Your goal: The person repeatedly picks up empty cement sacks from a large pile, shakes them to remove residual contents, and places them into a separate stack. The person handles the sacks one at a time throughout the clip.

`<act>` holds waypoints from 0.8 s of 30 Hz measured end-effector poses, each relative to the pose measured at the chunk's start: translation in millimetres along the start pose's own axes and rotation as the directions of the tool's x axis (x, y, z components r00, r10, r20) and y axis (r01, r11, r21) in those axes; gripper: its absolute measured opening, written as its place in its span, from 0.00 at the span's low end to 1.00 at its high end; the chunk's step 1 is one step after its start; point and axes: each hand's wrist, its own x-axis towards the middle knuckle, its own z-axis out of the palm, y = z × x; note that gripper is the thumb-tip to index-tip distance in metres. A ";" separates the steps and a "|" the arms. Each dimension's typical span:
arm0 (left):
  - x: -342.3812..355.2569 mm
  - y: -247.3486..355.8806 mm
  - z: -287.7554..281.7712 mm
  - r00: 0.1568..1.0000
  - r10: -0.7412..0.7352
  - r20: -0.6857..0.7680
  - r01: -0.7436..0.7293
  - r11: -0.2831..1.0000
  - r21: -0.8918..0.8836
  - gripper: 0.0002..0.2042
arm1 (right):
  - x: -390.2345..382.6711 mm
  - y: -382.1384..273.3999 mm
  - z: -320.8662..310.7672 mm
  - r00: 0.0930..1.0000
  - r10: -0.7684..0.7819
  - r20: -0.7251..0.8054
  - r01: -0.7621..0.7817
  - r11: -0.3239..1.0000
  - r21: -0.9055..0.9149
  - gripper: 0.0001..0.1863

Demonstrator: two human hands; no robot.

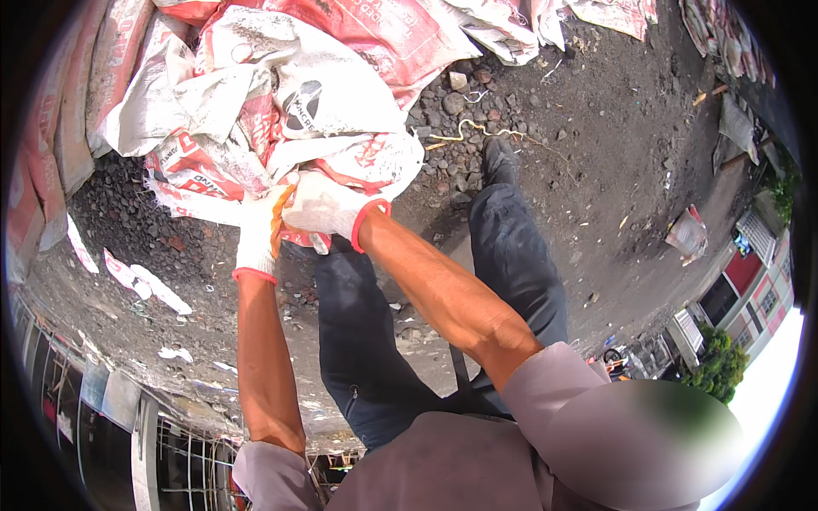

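Observation:
A white woven sack (341, 89) with red and black print lies crumpled before me on other sacks. My left hand (260, 228), in a white knit glove with an orange-coated palm and red cuff, closes on the sack's near gathered edge. Right beside it, my right hand (322, 203), in a matching glove, is also closed on the bunched fabric. The two hands touch or nearly touch. Fingertips of both are partly hidden by the folds and the gloves. A red and white flap of the sack hangs below my right hand.
Filled reddish sacks (77, 102) stand in a row at the left, with a red sack (383, 38) behind. Dark gravel (145, 213) and stones (456, 102) cover the ground. A pale cord (477, 128) lies near my boot (501, 162). White scraps (158, 289) lie at left.

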 end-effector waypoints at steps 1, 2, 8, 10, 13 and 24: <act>-12.9 1.9 -2.2 0.996 -0.074 -0.039 0.065 0.979 -0.194 0.21 | -4.9 -10.2 -16.0 0.999 -0.019 0.027 0.013 0.975 0.221 0.07; -30.4 3.8 -10.0 0.995 0.099 -0.007 -0.099 0.984 -0.151 0.18 | -2.7 -23.7 -31.3 0.970 0.209 0.122 -0.241 0.814 0.529 0.11; -71.1 31.1 -25.1 0.961 0.234 -0.146 -0.179 0.933 0.313 0.12 | -18.0 -74.3 -81.6 0.890 0.389 0.238 -0.438 0.588 0.679 0.19; -71.1 36.6 -17.7 0.920 0.135 -0.368 -0.071 0.981 0.180 0.09 | -24.3 -86.3 -85.0 0.849 0.486 0.206 -0.481 0.551 0.682 0.22; -69.1 42.5 -9.9 0.879 0.019 -0.476 0.037 0.994 0.108 0.06 | -37.2 -100.5 -92.3 0.800 0.568 0.195 -0.510 0.469 0.721 0.26; -124.5 102.9 -1.2 0.914 0.090 -0.395 -0.138 0.986 -0.095 0.03 | -321.6 44.9 -157.3 0.586 0.810 -0.013 -0.532 0.396 0.748 0.27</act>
